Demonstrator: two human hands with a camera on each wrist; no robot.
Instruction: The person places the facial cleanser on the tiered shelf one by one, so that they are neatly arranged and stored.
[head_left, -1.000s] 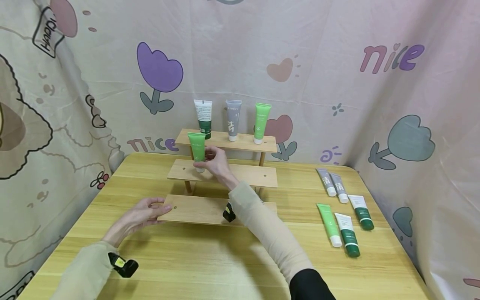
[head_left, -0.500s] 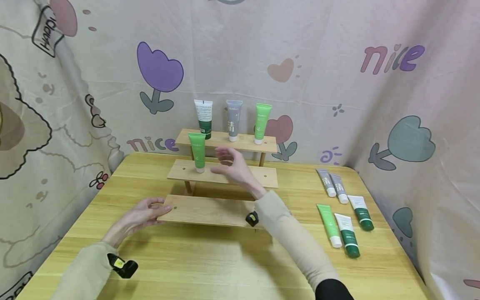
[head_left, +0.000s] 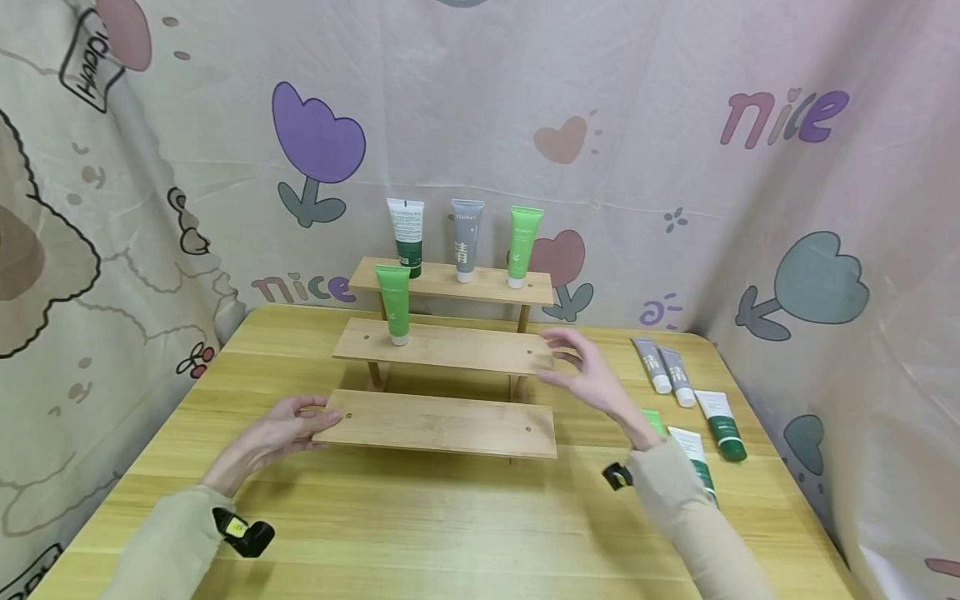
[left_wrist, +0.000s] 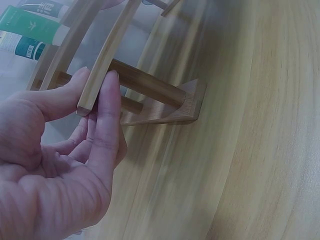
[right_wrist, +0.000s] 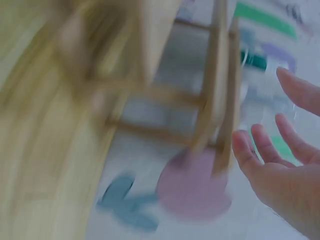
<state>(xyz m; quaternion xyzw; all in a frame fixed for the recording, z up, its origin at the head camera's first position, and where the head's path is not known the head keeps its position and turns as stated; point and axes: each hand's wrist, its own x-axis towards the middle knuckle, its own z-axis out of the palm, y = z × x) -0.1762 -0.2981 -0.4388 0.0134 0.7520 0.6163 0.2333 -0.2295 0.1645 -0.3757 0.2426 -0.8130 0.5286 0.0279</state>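
A three-step wooden display stand [head_left: 442,423] stands on the table. My left hand [head_left: 281,433] pinches the left end of its lowest step, thumb above and fingers below, as the left wrist view also shows. Holding nothing, my right hand [head_left: 588,375] is by the right end of the middle step, its fingers apart and loosely bent. On the left of the middle step a green tube [head_left: 395,304] stands upright on its white cap. The top step bears a white-and-green tube [head_left: 407,233], a grey tube [head_left: 467,237] and another green tube [head_left: 524,246].
Right of the stand, two grey tubes [head_left: 652,365] and two white-and-green tubes [head_left: 722,425] lie on the wooden table [head_left: 420,533]. A green tube [head_left: 654,420] there is mostly hidden behind my right wrist. A printed curtain [head_left: 450,108] hangs behind and beside the table.
My right hand has let go of the green tube on the middle step and moved right, away from it. The tube stays standing. My left hand keeps its grip on the lowest step.
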